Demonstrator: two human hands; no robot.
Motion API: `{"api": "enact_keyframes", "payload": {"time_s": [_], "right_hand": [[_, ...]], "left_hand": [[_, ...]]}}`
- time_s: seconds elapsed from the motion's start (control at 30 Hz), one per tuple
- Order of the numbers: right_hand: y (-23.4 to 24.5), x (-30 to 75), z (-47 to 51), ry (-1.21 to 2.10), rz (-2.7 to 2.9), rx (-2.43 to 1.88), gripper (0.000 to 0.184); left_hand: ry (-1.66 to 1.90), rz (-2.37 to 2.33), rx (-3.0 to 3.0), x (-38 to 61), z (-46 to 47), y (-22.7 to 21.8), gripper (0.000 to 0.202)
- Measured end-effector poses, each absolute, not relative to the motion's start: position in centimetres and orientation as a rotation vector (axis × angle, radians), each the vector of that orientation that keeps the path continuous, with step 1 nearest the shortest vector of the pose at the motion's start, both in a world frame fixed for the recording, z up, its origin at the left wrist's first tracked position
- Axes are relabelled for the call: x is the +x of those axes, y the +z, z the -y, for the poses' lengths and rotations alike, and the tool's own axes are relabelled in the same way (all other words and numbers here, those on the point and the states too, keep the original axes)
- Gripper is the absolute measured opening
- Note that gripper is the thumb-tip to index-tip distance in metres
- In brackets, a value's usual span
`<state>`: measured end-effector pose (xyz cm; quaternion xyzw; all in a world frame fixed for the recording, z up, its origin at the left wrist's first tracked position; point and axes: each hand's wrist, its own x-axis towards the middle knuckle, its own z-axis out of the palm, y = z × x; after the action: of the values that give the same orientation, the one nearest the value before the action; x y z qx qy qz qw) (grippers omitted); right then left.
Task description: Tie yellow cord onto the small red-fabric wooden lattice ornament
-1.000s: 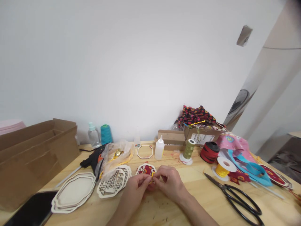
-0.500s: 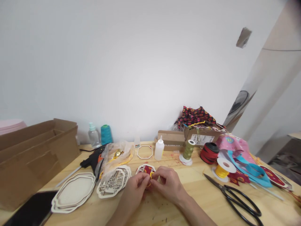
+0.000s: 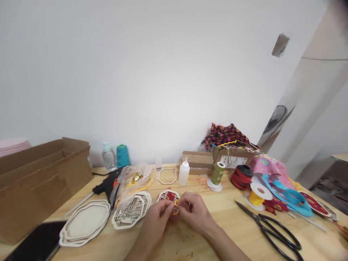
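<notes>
My left hand and my right hand meet at the front middle of the table, fingertips almost touching. Both pinch a thin yellow cord between thumb and fingers. Just behind the fingers lies a small cream lattice frame backed with red patterned fabric; its near part is hidden by my hands. Left of my left hand is a pile of bare lattice frames. A thin empty outline frame lies farther back, beside a white squeeze bottle.
Black scissors lie at right, near a yellow cord spool, a red-black spool and a green spool. At left are plain wooden plates, a glue gun, a phone and a cardboard box.
The yellow cord at my fingertips has shifted and its standing loop sits lower. My right fingers have moved slightly. The things around my hands have stayed in place.
</notes>
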<state>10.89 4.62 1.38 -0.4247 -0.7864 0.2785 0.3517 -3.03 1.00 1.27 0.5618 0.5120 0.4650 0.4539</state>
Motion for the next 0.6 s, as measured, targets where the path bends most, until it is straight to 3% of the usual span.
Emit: {"api": "enact_keyframes", "payload": {"time_s": [0.6], "right_hand": [[0.1, 10.8, -5.0, 1.125, 1.843, -1.046, 0.012]], "left_hand": [[1.197, -1.233, 1.354, -3.3, -1.1, 1.2, 0.022]]}}
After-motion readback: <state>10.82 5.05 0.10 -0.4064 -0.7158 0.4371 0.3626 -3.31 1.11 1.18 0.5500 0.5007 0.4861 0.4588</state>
